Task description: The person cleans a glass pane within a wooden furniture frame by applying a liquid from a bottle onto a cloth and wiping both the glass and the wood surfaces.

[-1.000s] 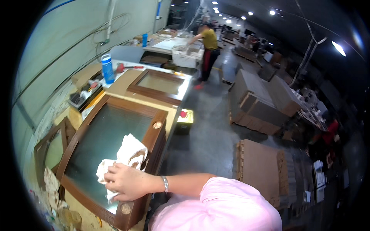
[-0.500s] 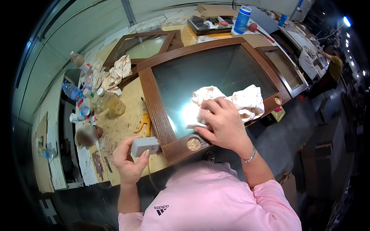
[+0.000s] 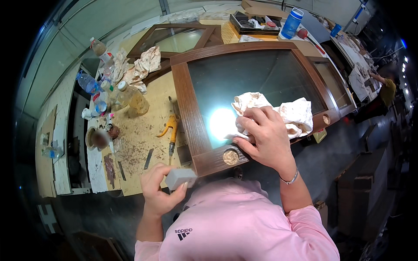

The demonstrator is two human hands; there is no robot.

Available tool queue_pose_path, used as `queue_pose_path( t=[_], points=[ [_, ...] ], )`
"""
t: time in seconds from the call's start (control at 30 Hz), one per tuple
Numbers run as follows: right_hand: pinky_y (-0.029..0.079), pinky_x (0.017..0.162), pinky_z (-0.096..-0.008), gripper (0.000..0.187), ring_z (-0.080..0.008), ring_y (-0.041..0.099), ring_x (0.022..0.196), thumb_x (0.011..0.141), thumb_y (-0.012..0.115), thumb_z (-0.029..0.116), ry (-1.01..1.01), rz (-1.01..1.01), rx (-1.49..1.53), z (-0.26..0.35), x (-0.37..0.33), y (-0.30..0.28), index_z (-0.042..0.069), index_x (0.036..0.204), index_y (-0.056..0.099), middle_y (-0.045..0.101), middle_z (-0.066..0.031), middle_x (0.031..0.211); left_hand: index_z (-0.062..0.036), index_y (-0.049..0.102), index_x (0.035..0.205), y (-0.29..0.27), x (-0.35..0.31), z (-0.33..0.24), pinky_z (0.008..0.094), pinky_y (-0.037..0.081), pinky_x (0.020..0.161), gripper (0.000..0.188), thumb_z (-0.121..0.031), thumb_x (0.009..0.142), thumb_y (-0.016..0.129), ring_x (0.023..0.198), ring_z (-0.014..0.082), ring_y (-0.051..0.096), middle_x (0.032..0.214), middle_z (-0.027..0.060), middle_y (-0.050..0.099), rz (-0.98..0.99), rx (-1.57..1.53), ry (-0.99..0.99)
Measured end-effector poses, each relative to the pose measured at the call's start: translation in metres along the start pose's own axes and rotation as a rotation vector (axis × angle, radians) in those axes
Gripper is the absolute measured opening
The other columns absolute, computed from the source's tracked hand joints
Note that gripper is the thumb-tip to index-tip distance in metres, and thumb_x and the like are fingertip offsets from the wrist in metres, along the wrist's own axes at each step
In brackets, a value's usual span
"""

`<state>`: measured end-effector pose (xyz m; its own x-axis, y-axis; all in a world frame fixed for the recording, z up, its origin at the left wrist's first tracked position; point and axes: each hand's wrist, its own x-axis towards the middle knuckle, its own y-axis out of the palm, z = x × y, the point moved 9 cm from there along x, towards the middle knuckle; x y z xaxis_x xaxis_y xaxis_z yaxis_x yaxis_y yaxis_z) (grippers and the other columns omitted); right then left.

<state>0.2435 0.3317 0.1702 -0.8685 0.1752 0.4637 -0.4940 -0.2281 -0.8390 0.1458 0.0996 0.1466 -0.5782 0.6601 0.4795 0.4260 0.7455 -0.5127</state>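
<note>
A brown wood-framed glass cabinet door (image 3: 187,108) lies on the workbench, with a round hole near its front corner. My right hand (image 3: 265,137) presses a crumpled, stained white cloth (image 3: 296,115) against the near part of the glass, its fingers curled into the folds. Between the thumb and fingers of my left hand (image 3: 160,191) is a grey sanding block (image 3: 180,178), just off the frame's near left corner. An orange-handled tool (image 3: 171,126), its kind unclear, rests on the bench left of the frame.
Several plastic bottles (image 3: 136,102) and crumpled rags (image 3: 147,65) crowd the bench's left side. Behind stand another framed door (image 3: 174,39), a tool tray (image 3: 254,26) and a blue water bottle (image 3: 291,24). A smaller framed panel (image 3: 331,78) lies right. A person (image 3: 385,93) works at a far-right bench.
My left hand has drawn the sanding block nearer to me, below the frame's corner. My right hand stays on the cloth. The whole view has shifted slightly, uncovering more of the orange-handled tool.
</note>
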Motion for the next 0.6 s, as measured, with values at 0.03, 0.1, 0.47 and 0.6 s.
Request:
queue_pose_path(
  t=[0.03,0.1,0.47,0.6],
  points=[
    [0.045,0.087,-0.0414,0.031,-0.0277,0.057,0.095,0.074,0.079,0.029,0.000,-0.001,0.002,0.000,0.000,0.000,0.011,0.095,0.065,0.061,-0.0045,0.101,0.0006,0.064,0.092,-0.002,-0.002,0.000,0.0311,0.048,0.062,0.030,-0.005,0.066,0.077,0.067,0.0233,0.062,0.081,0.0117,0.064,-0.006,0.003,-0.008],
    [0.046,0.084,-0.0419,0.035,-0.0281,0.057,0.095,0.074,0.079,0.029,0.003,0.004,-0.008,-0.002,-0.001,0.001,0.010,0.101,0.068,0.063,-0.0047,0.102,0.0004,0.064,0.093,-0.005,0.001,0.003,0.0318,0.048,0.063,0.030,-0.005,0.066,0.076,0.068,0.0233,0.062,0.080,0.0117,0.063,-0.062,0.014,-0.032],
    [0.046,0.084,-0.0430,0.030,-0.0290,0.057,0.094,0.074,0.078,0.028,-0.011,-0.031,0.002,0.000,0.001,-0.001,0.011,0.095,0.066,0.062,-0.0057,0.099,0.0001,0.064,0.092,-0.005,-0.011,0.008,0.0295,0.046,0.060,0.031,-0.008,0.065,0.078,0.065,0.0196,0.060,0.077,0.0102,0.063,-0.056,-0.088,-0.068],
    [0.046,0.084,-0.0433,0.029,-0.0292,0.057,0.095,0.075,0.078,0.029,-0.016,-0.015,-0.005,0.000,0.003,0.002,0.010,0.093,0.066,0.062,-0.0060,0.100,0.0030,0.064,0.093,0.006,-0.002,0.030,0.0254,0.046,0.069,0.030,-0.014,0.071,0.076,0.076,0.0132,0.058,0.087,0.0075,0.062,-0.100,-0.224,-0.299]
  ],
)
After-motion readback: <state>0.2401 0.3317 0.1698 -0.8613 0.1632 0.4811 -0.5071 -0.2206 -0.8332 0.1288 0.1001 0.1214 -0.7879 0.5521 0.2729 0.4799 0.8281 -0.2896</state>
